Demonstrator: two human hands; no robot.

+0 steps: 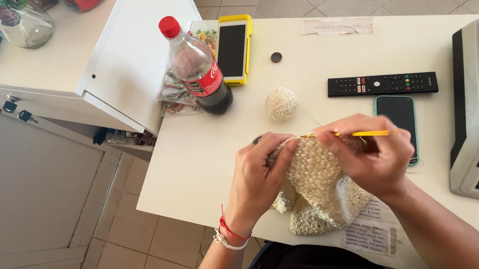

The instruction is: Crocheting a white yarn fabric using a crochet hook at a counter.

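Both hands are closed on soft, light cream crochet work (317,186): left hand (263,173) pinches its top edge, right hand (371,154) grips a yellow hook (364,133).

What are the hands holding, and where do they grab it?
The left hand pinches the top edge of the cream crochet piece. The right hand holds a yellow hook around its middle, its tip at the piece's top.

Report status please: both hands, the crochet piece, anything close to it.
Left hand grips crochet piece. Right hand holds yellow hook at its top edge. Yarn ball behind; phone beside right hand.
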